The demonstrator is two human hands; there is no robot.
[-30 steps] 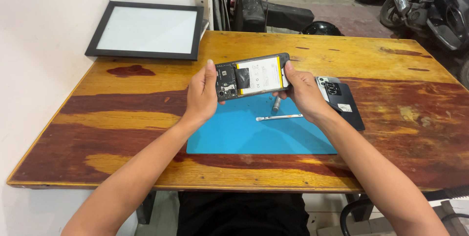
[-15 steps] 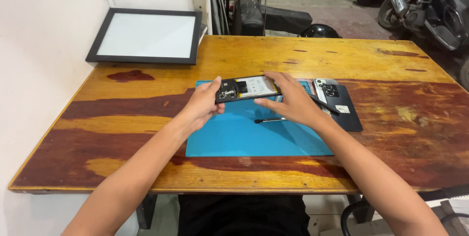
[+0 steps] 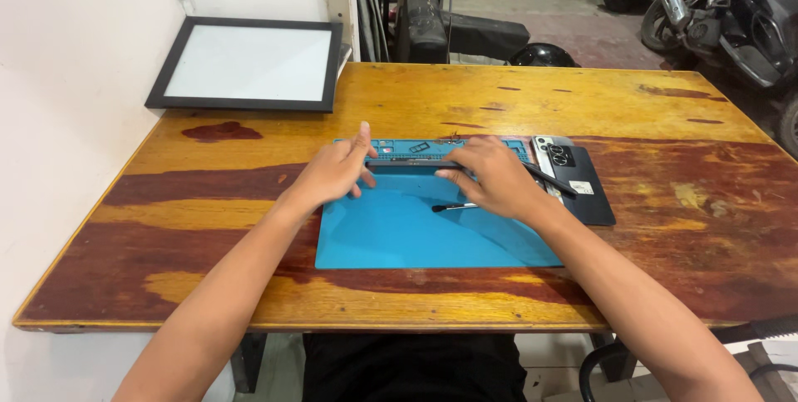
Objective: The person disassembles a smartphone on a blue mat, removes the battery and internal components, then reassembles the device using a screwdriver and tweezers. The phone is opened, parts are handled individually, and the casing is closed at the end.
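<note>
An opened phone [image 3: 407, 165] lies flat just above the blue work mat [image 3: 399, 231], seen edge-on as a thin dark bar. My left hand [image 3: 337, 171] grips its left end and my right hand [image 3: 490, 176] grips its right end. A thin metal tool [image 3: 453, 207] lies on the mat just below my right hand. The phone's black back cover [image 3: 578, 177], with its camera cluster facing up, rests on the wood to the right of my right hand. A slim dark tool [image 3: 549, 180] lies across the cover's left edge.
A black-framed white panel [image 3: 249, 63] leans at the table's far left by the wall. The mat's far strip holds small parts in compartments [image 3: 420, 147]. Parked scooters [image 3: 715, 3] and a dark bench stand beyond the far edge of the wooden table [image 3: 208, 202].
Both hands have lowered the phone from a raised, tilted position facing me down to lie flat close to the mat. The tool and back cover stay put.
</note>
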